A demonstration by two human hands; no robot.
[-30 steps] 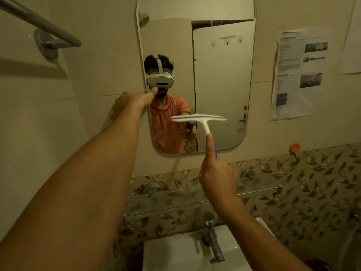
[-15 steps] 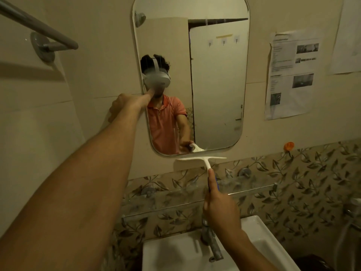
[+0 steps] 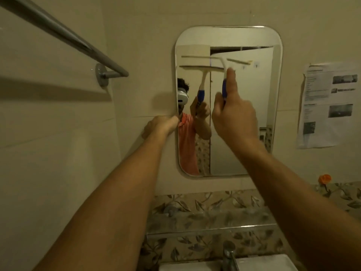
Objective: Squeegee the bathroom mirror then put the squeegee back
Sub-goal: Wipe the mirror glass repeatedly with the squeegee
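Note:
A rounded rectangular mirror point(image 3: 254, 106) hangs on the beige tiled wall. My right hand point(image 3: 234, 116) grips the blue-and-white handle of a squeegee point(image 3: 222, 64), index finger stretched up along the neck. Its white blade lies level against the upper part of the glass, and its reflection shows just below and to the left. My left hand point(image 3: 160, 125) holds the mirror's left edge at mid height, fingers curled around the rim.
A grey towel bar point(image 3: 78, 44) juts from the wall at upper left. A printed paper sheet point(image 3: 328, 106) is stuck to the wall right of the mirror. Below are a floral tile band, a glass shelf point(image 3: 211, 230), a tap point(image 3: 229, 255) and a white basin point(image 3: 269, 264).
My right hand has lifted the squeegee from below the mirror's bottom edge up to its upper part. My view has tilted upward. My left hand stays on the mirror's left edge.

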